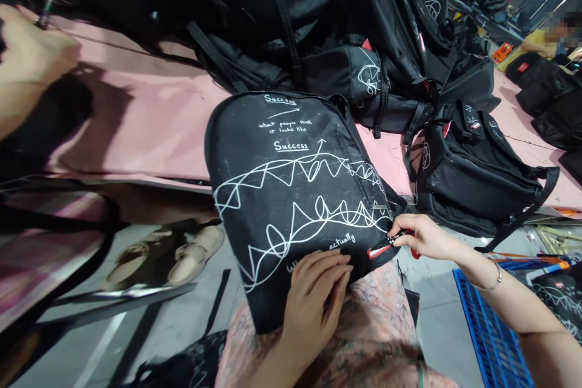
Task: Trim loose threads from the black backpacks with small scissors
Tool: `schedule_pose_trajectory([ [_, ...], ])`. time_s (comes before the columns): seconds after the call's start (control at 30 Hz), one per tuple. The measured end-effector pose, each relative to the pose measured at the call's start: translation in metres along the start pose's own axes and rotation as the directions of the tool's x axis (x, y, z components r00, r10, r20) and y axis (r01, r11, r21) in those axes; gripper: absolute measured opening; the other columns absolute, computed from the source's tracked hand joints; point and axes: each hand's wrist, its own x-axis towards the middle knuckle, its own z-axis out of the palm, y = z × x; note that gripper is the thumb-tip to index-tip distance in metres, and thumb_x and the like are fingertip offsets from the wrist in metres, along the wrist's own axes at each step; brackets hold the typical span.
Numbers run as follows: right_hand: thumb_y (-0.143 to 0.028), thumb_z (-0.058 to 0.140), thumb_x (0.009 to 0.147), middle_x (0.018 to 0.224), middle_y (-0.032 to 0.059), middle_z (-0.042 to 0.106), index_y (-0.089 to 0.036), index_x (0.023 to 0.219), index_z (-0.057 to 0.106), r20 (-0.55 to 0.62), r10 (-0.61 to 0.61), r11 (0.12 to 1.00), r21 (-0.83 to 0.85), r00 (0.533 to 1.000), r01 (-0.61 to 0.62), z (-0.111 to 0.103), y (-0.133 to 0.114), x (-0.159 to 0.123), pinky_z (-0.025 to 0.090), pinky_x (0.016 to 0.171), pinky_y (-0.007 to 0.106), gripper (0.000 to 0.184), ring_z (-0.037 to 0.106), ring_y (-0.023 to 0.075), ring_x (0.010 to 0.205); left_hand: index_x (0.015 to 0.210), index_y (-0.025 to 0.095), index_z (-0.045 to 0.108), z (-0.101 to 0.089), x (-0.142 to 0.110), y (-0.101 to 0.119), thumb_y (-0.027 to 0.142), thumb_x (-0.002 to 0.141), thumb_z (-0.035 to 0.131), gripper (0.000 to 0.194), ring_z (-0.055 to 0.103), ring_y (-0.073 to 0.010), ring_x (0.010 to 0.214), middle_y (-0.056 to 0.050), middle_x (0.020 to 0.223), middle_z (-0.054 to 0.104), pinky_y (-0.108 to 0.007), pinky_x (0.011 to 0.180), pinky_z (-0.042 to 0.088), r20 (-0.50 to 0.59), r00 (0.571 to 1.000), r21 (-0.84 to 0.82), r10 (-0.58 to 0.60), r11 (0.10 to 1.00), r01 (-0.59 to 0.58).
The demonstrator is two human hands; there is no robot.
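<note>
A black backpack (282, 194) with white printed lettering and looping lines lies tilted across my lap, leaning on the edge of the pink-covered table. My left hand (318, 297) rests on its lower part, fingers stretched out and close together, covering some of the lettering. At the lower right corner my right hand (425, 236) pinches a small dark tool with red on it, which looks like thread snips (401, 234). The tool's tip is beside a red and white label (379, 250) on the bag. My fingers hide part of the tool.
Several black backpacks (468, 157) are heaped along the pink table (159, 127). A co-worker's hand (36, 66) is at the far left, and another person (536, 42) sits at the far right. A blue crate (488, 327) stands on the floor right of my lap.
</note>
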Motion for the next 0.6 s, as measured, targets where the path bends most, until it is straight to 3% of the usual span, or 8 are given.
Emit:
schedule_pose_trajectory([
  [0.2,-0.026,0.059,0.081,0.081,0.0034,0.062,-0.015,0.084,0.060,-0.014,0.073,0.997,-0.021,0.997,-0.074,-0.008,0.005,-0.007,0.041,0.066,0.024,0.011,0.057,0.0134,0.073,0.096,0.019,0.057,0.000,-0.001,-0.001,0.007,0.079,0.052,0.022,0.054,-0.0178,0.099,-0.005,0.096,0.063,-0.039,0.088,0.042,-0.010,1.000,-0.029,0.003,1.000,-0.003],
  [0.6,-0.026,0.056,0.083,0.084,0.0031,0.063,-0.015,0.084,0.059,-0.004,0.096,0.994,-0.052,0.995,-0.096,-0.012,0.004,-0.012,0.042,0.066,0.023,0.011,0.057,0.0130,0.074,0.096,0.019,0.058,0.000,-0.002,-0.002,0.006,0.078,0.053,0.022,0.053,-0.0171,0.100,-0.004,0.096,0.062,-0.038,0.088,0.041,-0.018,1.000,-0.055,-0.005,0.998,0.004],
])
